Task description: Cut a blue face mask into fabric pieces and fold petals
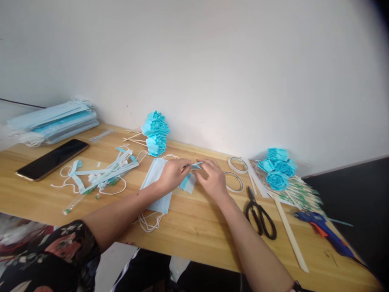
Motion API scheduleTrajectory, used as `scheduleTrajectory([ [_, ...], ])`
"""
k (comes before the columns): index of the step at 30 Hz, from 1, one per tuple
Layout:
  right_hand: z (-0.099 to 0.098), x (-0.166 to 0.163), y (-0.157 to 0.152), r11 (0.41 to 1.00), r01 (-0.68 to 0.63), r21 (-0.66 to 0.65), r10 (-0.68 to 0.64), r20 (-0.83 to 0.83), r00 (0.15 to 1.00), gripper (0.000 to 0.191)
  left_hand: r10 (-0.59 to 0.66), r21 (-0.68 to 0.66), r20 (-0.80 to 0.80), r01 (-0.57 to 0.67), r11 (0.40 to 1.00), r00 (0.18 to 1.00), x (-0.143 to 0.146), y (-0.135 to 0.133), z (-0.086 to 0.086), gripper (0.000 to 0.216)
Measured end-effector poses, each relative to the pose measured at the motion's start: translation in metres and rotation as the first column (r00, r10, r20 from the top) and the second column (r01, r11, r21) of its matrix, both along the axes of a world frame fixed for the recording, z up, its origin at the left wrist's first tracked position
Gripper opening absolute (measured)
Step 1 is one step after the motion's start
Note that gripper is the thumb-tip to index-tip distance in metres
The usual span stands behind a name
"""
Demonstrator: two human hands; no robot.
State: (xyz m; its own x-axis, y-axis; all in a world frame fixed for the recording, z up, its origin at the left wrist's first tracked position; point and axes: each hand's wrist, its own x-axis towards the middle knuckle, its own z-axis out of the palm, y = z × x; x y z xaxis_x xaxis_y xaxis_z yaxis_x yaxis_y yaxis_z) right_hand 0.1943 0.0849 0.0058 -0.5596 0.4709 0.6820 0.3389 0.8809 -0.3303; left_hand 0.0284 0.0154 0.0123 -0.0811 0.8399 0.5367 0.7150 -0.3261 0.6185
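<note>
Evidently, left hand and right hand pinch a blue strip in their fingers.
Uneven tugging could crease it; a slack grip might drop it.

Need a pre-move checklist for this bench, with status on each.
1. Blue piece held by both left hand and right hand: ok.
2. Scissors lying clear of both hands: ok.
3. Masks unobstructed: not ok, left forearm crosses above them.
4. Scraps tidied: not ok, strewn left of the masks.
5. Glue gun out of the hands' way: ok, at the right.
6. Glue gun cool: cannot tell.
</note>
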Motion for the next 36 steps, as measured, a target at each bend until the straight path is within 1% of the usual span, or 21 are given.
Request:
scheduleTrajectory([
  [3,0.0,0.0,-0.001,0.999,0.016,-0.034,-0.016,0.015,1.0,0.005,-0.005,-0.029,0.047,0.006,1.0,0.999,-0.001,0.002,-0.001,0.019],
  [5,0.0,0.0,-0.001,0.991,0.025,-0.133,-0.032,-0.05,0.998,0.006,0.002,-0.078,0.177,0.012,0.997,0.984,-0.003,0.005,-0.003,0.018],
  [6,0.0,0.0,-0.002,0.976,0.021,-0.218,-0.045,-0.105,0.994,0.011,0.0,-0.105,0.289,0.032,0.994,0.957,-0.003,0.007,-0.004,0.018],
  [7,0.0,-0.001,-0.002,0.949,0.005,-0.317,-0.06,-0.166,0.984,0.018,-0.006,-0.127,0.419,0.065,0.99,0.908,-0.004,0.009,-0.005,0.017],
  [9,-0.001,-0.001,-0.001,0.859,-0.071,-0.507,-0.08,-0.27,0.96,0.038,-0.024,-0.142,0.659,0.156,0.978,0.752,-0.004,0.012,-0.005,0.018],
  [10,-0.002,-0.002,-0.001,0.809,-0.121,-0.575,-0.075,-0.305,0.949,0.047,-0.032,-0.138,0.742,0.198,0.97,0.669,-0.004,0.012,-0.004,0.02],
  [11,-0.004,-0.003,0.0,0.764,-0.168,-0.623,-0.06,-0.328,0.943,0.053,-0.036,-0.132,0.797,0.232,0.964,0.603,-0.004,0.012,-0.003,0.023],
  [13,-0.007,-0.005,0.0,0.7,-0.236,-0.675,-0.011,-0.34,0.94,0.058,-0.05,-0.12,0.848,0.283,0.952,0.528,-0.002,0.011,-0.002,0.028],
  [15,-0.009,-0.006,-0.001,0.665,-0.26,-0.7,0.03,-0.322,0.946,0.059,-0.072,-0.107,0.869,0.329,0.938,0.49,0.0,0.009,-0.001,0.031],
  [16,-0.01,-0.007,-0.002,0.657,-0.254,-0.71,0.039,-0.304,0.952,0.057,-0.082,-0.101,0.874,0.344,0.933,0.478,0.001,0.008,-0.001,0.032],
  [17,-0.01,-0.008,-0.003,0.656,-0.238,-0.716,0.037,-0.284,0.958,0.055,-0.089,-0.097,0.878,0.356,0.929,0.47,0.002,0.008,-0.002,0.032],
  [19,-0.01,-0.009,-0.005,0.673,-0.187,-0.716,0.011,-0.243,0.97,0.046,-0.092,-0.1,0.881,0.373,0.922,0.465,0.003,0.009,-0.005,0.033],
  [23,-0.007,-0.008,-0.005,0.738,-0.096,-0.668,-0.071,-0.217,0.974,0.017,-0.082,-0.117,0.885,0.39,0.913,0.458,0.003,0.011,-0.008,0.034],
  [24,-0.007,-0.007,-0.004,0.748,-0.092,-0.658,-0.083,-0.23,0.97,0.016,-0.08,-0.116,0.889,0.39,0.913,0.45,0.003,0.011,-0.008,0.034],
  [26,-0.007,-0.007,-0.004,0.758,-0.109,-0.643,-0.086,-0.264,0.961,0.019,-0.073,-0.11,0.903,0.393,0.913,0.423,0.003,0.011,-0.008,0.035],
  [29,-0.008,-0.006,-0.004,0.756,-0.14,-0.639,-0.073,-0.295,0.953,0.021,-0.067,-0.098,0.929,0.417,0.903,0.364,0.002,0.011,-0.007,0.035],
  [32,-0.008,-0.006,-0.006,0.755,-0.138,-0.641,-0.07,-0.288,0.955,0.022,-0.057,-0.099,0.947,0.456,0.884,0.315,0.001,0.011,-0.008,0.036],
  [36,-0.007,-0.005,-0.007,0.772,-0.114,-0.625,-0.076,-0.268,0.961,0.023,-0.061,-0.099,0.95,0.48,0.872,0.305,0.001,0.012,-0.009,0.038],
])
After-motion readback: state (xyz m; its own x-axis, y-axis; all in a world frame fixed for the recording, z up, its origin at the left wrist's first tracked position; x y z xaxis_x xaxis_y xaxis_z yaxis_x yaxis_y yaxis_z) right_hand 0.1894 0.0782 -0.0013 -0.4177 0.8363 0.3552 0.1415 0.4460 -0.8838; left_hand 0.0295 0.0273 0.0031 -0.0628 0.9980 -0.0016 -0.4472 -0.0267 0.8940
